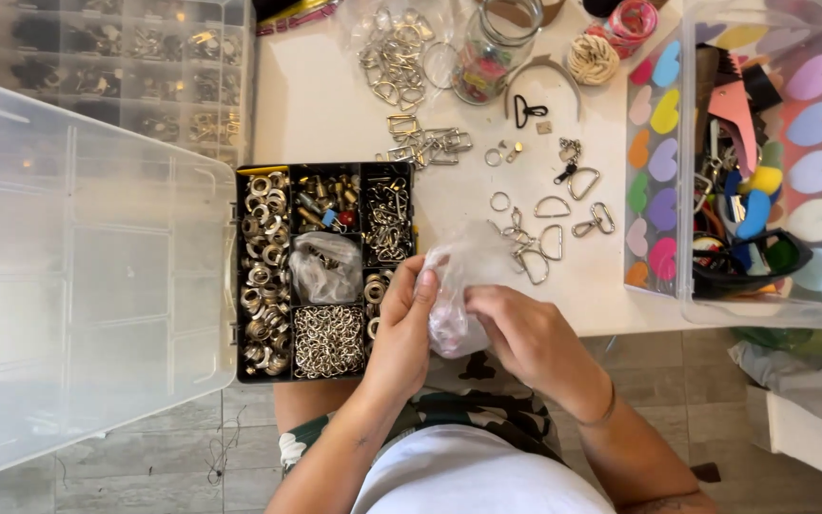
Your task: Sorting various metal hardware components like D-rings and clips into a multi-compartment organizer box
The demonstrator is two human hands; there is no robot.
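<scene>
Both hands grip one small clear plastic bag [463, 271] at the table's front edge. My left hand [403, 324] pinches its left side near the top. My right hand [516, 328] holds its right side lower down. Small pinkish pieces show through the bag's bottom. Just left of my left hand lies a black compartment organizer [325, 271] filled with metal rings, chain links and small hardware; another crumpled clear bag [325, 266] sits in its middle compartment.
The organizer's clear lid [78, 276] lies flipped out to the left. Loose metal D-rings and clasps [544, 224] scatter on the white table. A clear bin with coloured hearts [749, 162] stands at right, a glass jar [492, 43] at the back.
</scene>
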